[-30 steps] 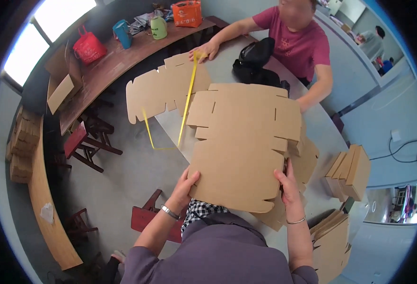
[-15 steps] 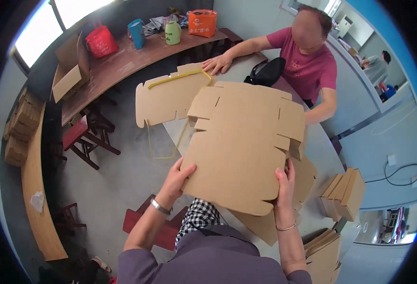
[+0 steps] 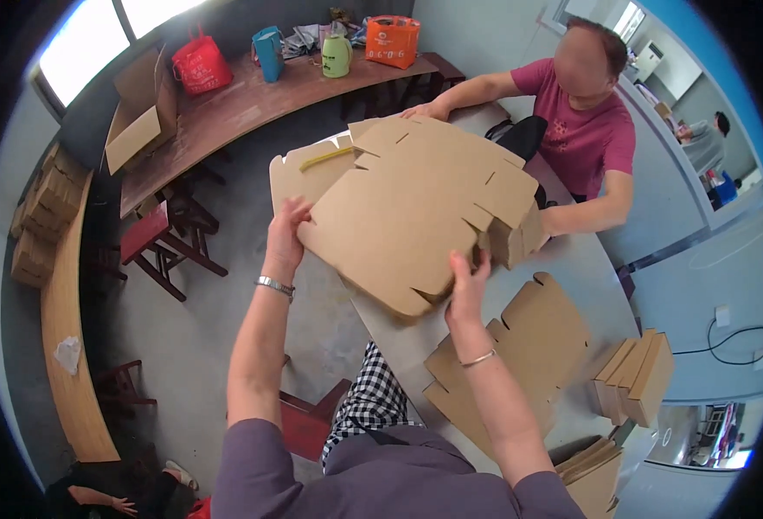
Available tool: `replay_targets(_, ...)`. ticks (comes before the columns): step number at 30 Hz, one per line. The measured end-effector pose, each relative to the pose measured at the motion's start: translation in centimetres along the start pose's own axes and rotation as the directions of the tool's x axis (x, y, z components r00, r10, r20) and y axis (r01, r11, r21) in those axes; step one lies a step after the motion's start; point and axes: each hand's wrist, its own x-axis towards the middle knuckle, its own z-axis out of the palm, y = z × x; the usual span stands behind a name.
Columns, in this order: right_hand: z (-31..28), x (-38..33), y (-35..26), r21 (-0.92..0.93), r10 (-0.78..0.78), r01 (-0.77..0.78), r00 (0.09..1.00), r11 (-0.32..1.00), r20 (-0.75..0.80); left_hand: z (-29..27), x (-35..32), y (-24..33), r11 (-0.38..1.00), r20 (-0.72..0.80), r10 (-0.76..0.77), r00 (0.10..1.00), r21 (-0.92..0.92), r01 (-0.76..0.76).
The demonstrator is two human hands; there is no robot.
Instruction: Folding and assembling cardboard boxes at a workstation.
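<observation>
A thick stack of flat, die-cut cardboard box blanks [image 3: 407, 203], brown with slots and tabs, is held out in front of me, tilted over the table. My left hand [image 3: 288, 232] is closed on its left corner. Along the near right edge, my right hand [image 3: 468, 285] grips it, the fingers partly hidden beneath the sheets. Under the far left part of the stack lies another cardboard blank [image 3: 291, 183] with a yellow strip [image 3: 328, 159] on it. A co-worker's hand [image 3: 554, 221] is at the stack's right side; their other hand [image 3: 429, 110] is by its far edge.
More flat cardboard [image 3: 533, 346] lies on the grey table [image 3: 390, 333] to my right, near folded cardboard pieces [image 3: 632, 376]. A red stool [image 3: 308, 424] stands close to my legs. Along the back, a long bench [image 3: 252, 112] bears bags and a green kettle [image 3: 336, 56].
Both my hands have carried the stack away from me and to the left, turning it. It now covers most of the yellow-strip blank, and the cardboard at right is more exposed.
</observation>
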Motion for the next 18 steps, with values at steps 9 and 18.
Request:
replay_targets(9, 2.4, -0.9, -0.8, -0.147, 0.062, -0.068, 0.997, 0.987, -0.047, -4.3, -7.5, -7.6, 0.913, -0.310, -0.337, 0.889, 0.124, 0.389)
replay_targets(18, 3.7, -1.0, -1.1, 0.019, 0.108, -0.107, 0.993, 0.994, -0.047, -14.3, -5.0, 8.9, 0.566, -0.338, 0.731, 0.593, 0.786, -0.249)
